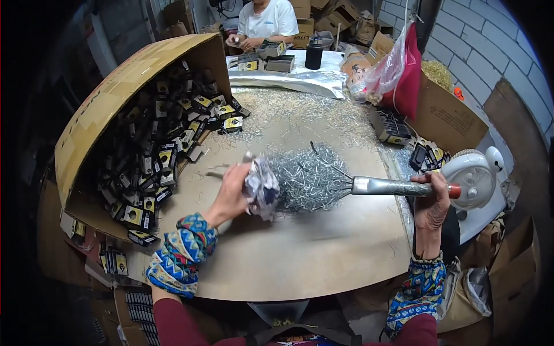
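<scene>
Wire pile (314, 181) sits mid-table (311, 262), between the hands. Left hand (232, 187) is nearer, fingers closed on a crumpled wad (262, 187) right at the pile's left edge; contact blurred, can't tell. Right hand (434, 199) is well off to the right, wrapped round the fork (384, 186) near its handle end. Fork's long axis runs left-right, tines pointing left, at the pile's right side.

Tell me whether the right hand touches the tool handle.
Touching: the head view shows the right hand with its fingers curled around the tool handle.
</scene>
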